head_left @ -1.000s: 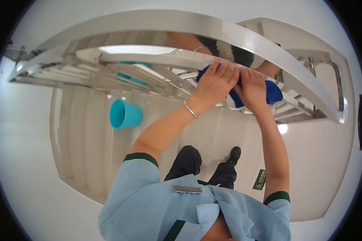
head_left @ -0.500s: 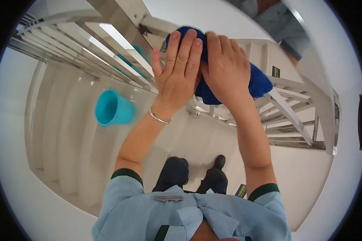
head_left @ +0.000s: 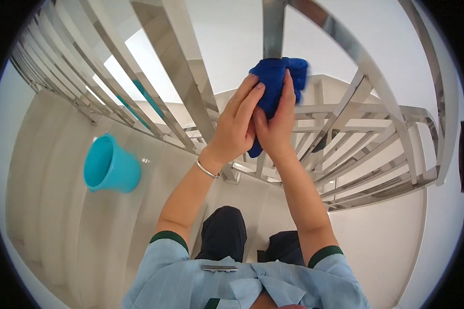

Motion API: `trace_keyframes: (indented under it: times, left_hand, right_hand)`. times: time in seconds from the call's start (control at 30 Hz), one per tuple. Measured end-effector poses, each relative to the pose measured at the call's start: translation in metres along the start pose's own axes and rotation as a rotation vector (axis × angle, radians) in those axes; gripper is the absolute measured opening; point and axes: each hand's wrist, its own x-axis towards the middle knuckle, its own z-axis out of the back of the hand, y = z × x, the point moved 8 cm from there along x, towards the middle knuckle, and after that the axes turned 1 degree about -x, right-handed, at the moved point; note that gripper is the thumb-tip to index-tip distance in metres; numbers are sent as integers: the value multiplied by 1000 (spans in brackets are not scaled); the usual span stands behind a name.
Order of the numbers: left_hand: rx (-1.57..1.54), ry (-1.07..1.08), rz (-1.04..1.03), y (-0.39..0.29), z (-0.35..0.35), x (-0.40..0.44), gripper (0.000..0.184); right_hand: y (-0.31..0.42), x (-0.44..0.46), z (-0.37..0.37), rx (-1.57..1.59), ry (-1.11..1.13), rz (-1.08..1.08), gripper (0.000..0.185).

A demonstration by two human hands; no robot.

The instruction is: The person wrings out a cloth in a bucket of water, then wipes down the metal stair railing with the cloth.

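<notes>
A blue cloth (head_left: 270, 85) is wrapped about an upright metal railing post (head_left: 273, 36), whose shiny upper part shows above it. My left hand (head_left: 234, 126) presses the cloth from the left side, fingers curved along it and a bracelet on the wrist. From the right, my right hand (head_left: 277, 123) grips the same cloth, its fingers closed against the fabric. Both hands are close together, with the post between them behind the cloth. The cloth's lower end hangs below my fingers, and its right edge is slightly blurred.
A turquoise bucket (head_left: 126, 167) stands on the pale tiled steps to the left. Metal railing bars (head_left: 175, 56) rise at the upper left. A curved handrail (head_left: 340, 36) and more slanted bars run down the right side. White walls enclose the stairwell.
Both hands and the blue cloth have moved from the broad top rail to the upright post. My view has shifted, and my knees now appear bent and nearer.
</notes>
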Motion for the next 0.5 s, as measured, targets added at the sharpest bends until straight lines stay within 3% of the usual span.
trace_keyframes:
  times: [0.07,0.23,0.33,0.37,0.4,0.5]
  left_hand:
    - [-144,42,72,0,5,-11,54]
    - [-97,-53,-51,-4,87,-21,48]
    - [-193,-181,193,35,108,-65,39]
    - [-171,-248,297,48,116,-77,38]
    - [-177,-357,408,64,128,-83,37]
    - [-315,-480,624,115,128,-102,36]
  right_hand:
    - [0,-4,1,4,-43,-62,69]
    - [49,74,-22,45,-115,-93,51]
    - [72,144,-16,78,-216,-116,32]
    - [86,157,-21,397,-256,-190,30]
    - [86,161,-15,181,-313,-194,32]
    - [73,154,-23,162,-176,-207,44]
